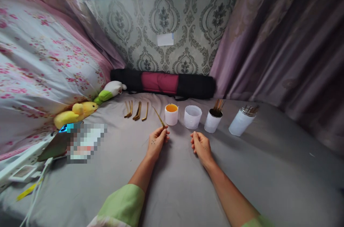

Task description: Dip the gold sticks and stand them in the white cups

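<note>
My left hand (158,140) pinches a thin gold metal straw (159,116) near its lower end, the long part pointing up and away to the left. My right hand (201,146) is loosely curled closed above the sheet, with nothing showing in it. Beyond my hands stand a white cup with an orange inside (171,117), a translucent white cup (192,117), and a metal-rimmed white cup (211,125) holding brown sticks. A pale cup (238,123) at the right holds several metal straws. Left of the held straw lie small groups of gold bent straws (137,111).
A black and maroon long bag (161,83) lies along the wall. Stuffed toys (77,112) rest at the left by a floral cloth (53,62). A white power strip (23,160), cables and a blurred-out item are at the left edge. Grey sheet (174,187) lies under everything.
</note>
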A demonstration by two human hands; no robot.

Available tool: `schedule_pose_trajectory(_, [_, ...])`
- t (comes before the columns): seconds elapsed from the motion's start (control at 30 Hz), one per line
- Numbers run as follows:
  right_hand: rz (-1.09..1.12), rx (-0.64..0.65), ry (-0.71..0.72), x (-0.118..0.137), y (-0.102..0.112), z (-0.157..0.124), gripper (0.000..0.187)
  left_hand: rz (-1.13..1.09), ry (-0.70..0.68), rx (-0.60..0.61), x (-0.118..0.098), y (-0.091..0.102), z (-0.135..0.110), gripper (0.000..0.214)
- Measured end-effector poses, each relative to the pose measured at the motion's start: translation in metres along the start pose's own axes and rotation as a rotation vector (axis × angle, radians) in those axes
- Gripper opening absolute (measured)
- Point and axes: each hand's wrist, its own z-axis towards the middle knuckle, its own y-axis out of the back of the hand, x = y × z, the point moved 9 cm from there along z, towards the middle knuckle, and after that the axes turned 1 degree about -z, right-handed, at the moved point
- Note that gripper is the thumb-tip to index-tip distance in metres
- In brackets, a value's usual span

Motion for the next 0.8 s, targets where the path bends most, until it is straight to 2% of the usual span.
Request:
schedule_pose_trajectory(0.43, [0.049,0.024,-0.004,0.004,-0.001,-0.002,0.039,0.256,-0.199,-0.007,-0.010,0.000,-0.008,0.035])
schedule_pose_trajectory(0.8, [0.073,0.029,-0.015,0.006,-0.001,-0.003,0.038,0.410,-0.332,0.044,-0.022,-0.010,-0.017,0.030])
